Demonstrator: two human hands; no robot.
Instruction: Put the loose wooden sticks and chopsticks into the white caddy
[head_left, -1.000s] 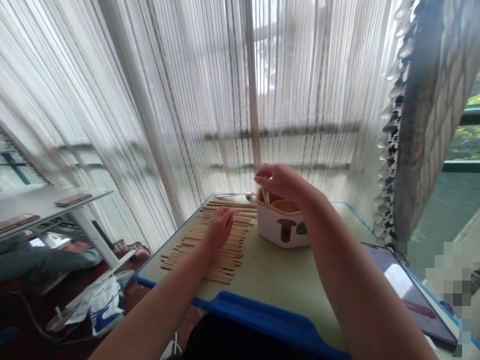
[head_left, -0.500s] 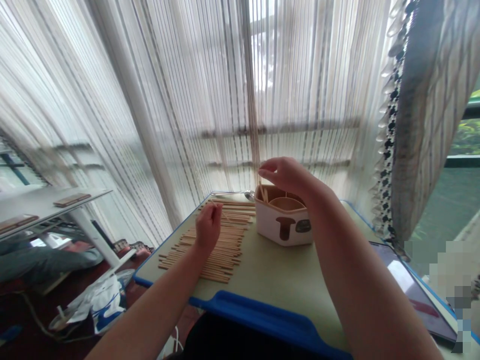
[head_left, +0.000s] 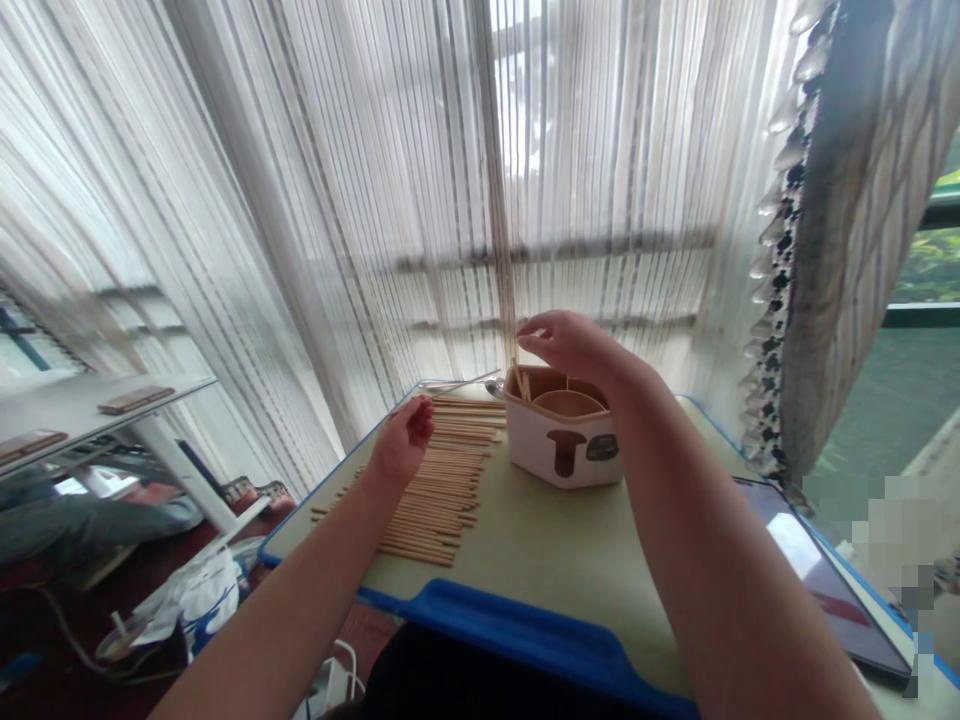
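My left hand [head_left: 407, 437] is closed around a thin wooden chopstick [head_left: 469, 381], whose far end points right and slightly up toward the container. Below and beside that hand, several wooden chopsticks [head_left: 431, 490] lie roughly side by side on the table. My right hand [head_left: 564, 342] hovers above a white container [head_left: 540, 450] with a brown inside, fingers bent and slightly apart, seemingly holding nothing. A few chopsticks [head_left: 522, 384] lean upright in the container's left compartment, just under the fingertips. A round brown divider [head_left: 571, 402] shows inside; my right forearm hides the container's right side.
The small table [head_left: 555, 560] has a blue rim. A metal spoon [head_left: 493, 388] lies at its far edge, and a tablet-like device [head_left: 817, 580] rests at the right. Striped curtains [head_left: 360, 200] hang behind. At left stands a white table [head_left: 169, 400], with a person's legs beneath.
My left hand has lifted slightly and turned, and a chopstick now sticks out from it. My right hand stays above the container, its fingertips now a little apart from the chopsticks below.
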